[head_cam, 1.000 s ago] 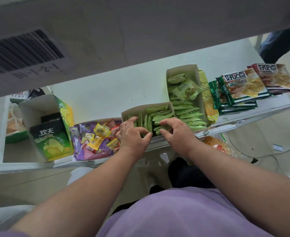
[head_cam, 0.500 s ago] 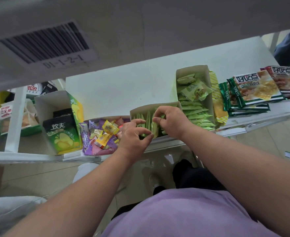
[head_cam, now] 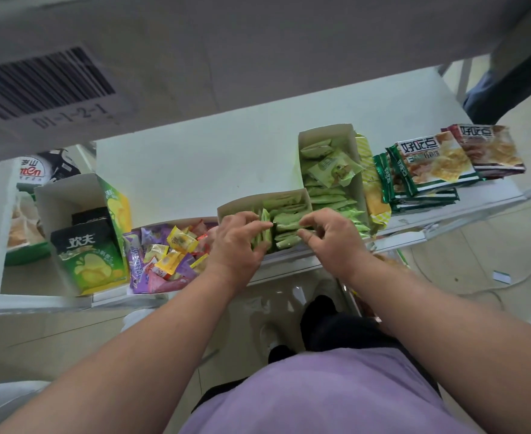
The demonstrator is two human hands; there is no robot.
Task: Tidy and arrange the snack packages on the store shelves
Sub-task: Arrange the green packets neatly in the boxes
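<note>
A short cardboard box (head_cam: 242,205) of small green snack packets (head_cam: 284,219) stands at the front edge of the white shelf (head_cam: 195,164). My left hand (head_cam: 236,245) grips several upright green packets at the box's left side, fingers curled round them. My right hand (head_cam: 333,238) sits at the box's right side and pinches a flat green packet between thumb and fingers. A taller box (head_cam: 327,133) of the same green packets stands just behind and to the right.
Left of the hands lies a tray of mixed purple, yellow and red candies (head_cam: 167,255), then a green chip box (head_cam: 85,245). Green and maroon cracker bags (head_cam: 430,164) are stacked at the right. An upper shelf with a barcode label (head_cam: 42,86) overhangs. Tiled floor lies below.
My right hand has drawn back from over the box to its right front corner. My left hand moved in from the box's left edge and took hold of the upright packets.
</note>
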